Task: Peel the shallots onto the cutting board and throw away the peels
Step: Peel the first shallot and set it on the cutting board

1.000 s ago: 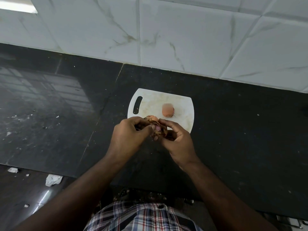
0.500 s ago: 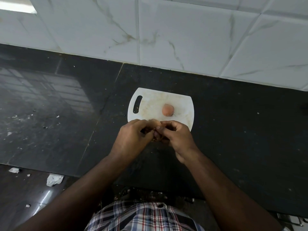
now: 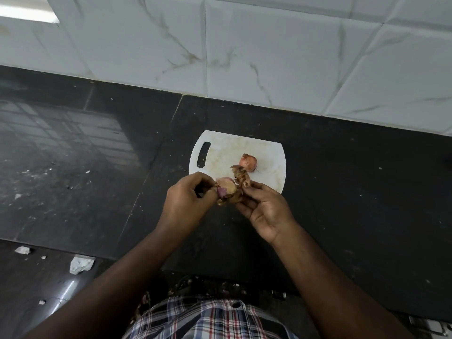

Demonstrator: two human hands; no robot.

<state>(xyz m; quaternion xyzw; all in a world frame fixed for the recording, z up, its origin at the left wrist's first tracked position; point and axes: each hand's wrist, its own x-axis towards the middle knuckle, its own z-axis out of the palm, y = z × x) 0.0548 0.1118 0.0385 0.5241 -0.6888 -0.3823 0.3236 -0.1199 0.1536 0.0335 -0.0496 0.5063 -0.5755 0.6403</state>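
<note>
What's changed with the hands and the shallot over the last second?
The hands have drawn apart: the right hand has pulled a brown peel away from the shallot, baring its pale flesh, while the left hand keeps holding it. The other shallot and the cutting board stayed put.

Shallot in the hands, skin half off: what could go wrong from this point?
The loose peel hangs at the right hand near the counter's front edge, so flakes may drop past the cutting board. The left hand pinches the half-peeled shallot only at one end; it could slip. The shallot on the board is round and might roll if bumped.
</note>
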